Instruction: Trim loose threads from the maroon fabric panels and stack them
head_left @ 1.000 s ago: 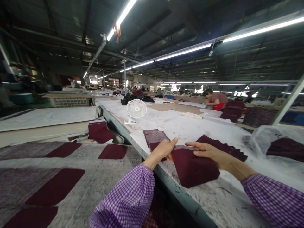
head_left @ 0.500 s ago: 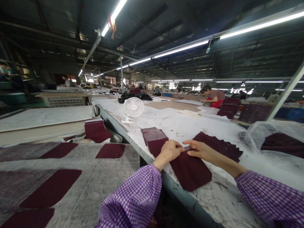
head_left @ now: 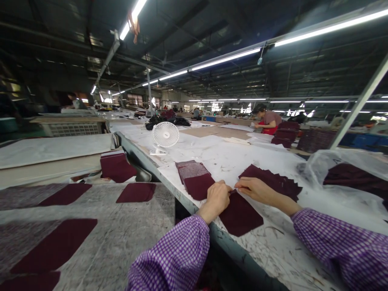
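A maroon fabric piece (head_left: 241,214) with cut corners lies on the white-covered table in front of me, close to its edge. My left hand (head_left: 216,199) is closed in a pinch on the upper edge of this piece. Just right of it, my right hand (head_left: 254,190) has thumb and fingers pressed together at the piece's top corner; what sits between those fingertips is too small to make out. Beyond my left hand lies a stack of maroon pieces (head_left: 198,186) with a greyish section on top. Behind my right hand several maroon pieces (head_left: 273,182) are fanned out.
A white fan (head_left: 165,135) stands farther up the table (head_left: 206,155). To the left, a lower grey surface (head_left: 121,234) holds more maroon pieces, across a dark gap. A clear plastic bag (head_left: 336,161) with maroon cloth is at right. A person (head_left: 270,121) bends over the table beyond.
My right hand's fingers have closed from a spread pose into a pinch beside my left hand. The greyish patch between the hands no longer shows. The view has shifted slightly.
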Action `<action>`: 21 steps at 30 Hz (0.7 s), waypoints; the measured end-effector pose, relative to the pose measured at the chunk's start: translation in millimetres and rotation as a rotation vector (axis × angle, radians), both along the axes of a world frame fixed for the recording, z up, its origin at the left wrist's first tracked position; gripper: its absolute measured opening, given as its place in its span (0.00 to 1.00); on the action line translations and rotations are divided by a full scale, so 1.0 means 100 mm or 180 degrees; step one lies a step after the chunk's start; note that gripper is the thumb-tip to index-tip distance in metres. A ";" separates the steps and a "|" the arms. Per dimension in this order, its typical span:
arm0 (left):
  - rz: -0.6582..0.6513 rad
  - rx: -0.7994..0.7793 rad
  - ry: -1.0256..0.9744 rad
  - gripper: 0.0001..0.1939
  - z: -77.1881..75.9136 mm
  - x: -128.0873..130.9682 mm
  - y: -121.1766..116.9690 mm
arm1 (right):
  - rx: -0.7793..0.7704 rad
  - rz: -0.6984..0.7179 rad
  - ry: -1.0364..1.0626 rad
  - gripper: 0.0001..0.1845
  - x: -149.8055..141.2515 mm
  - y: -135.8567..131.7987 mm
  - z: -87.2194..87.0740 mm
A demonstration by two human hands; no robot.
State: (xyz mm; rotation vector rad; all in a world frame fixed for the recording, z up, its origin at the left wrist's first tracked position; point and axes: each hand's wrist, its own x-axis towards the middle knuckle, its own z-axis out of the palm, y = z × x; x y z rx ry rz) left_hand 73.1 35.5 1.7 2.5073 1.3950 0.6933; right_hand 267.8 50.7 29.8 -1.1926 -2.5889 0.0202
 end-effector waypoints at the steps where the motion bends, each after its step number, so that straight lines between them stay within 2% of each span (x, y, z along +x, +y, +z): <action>1: -0.0011 0.0021 0.0003 0.14 0.00 0.00 0.00 | 0.0039 0.0019 -0.0033 0.15 0.00 0.01 -0.02; 9: -0.0026 0.0011 0.0000 0.15 -0.02 0.01 0.01 | 0.0282 -0.0004 -0.0307 0.12 -0.03 0.02 -0.06; 17: -0.0170 0.0222 0.0238 0.16 -0.04 0.00 -0.01 | 0.1125 0.0270 -0.1108 0.14 -0.06 -0.03 -0.16; 21: -0.0245 0.0380 0.0401 0.15 -0.07 0.01 -0.01 | 0.1330 0.0382 -0.1409 0.12 -0.05 -0.03 -0.20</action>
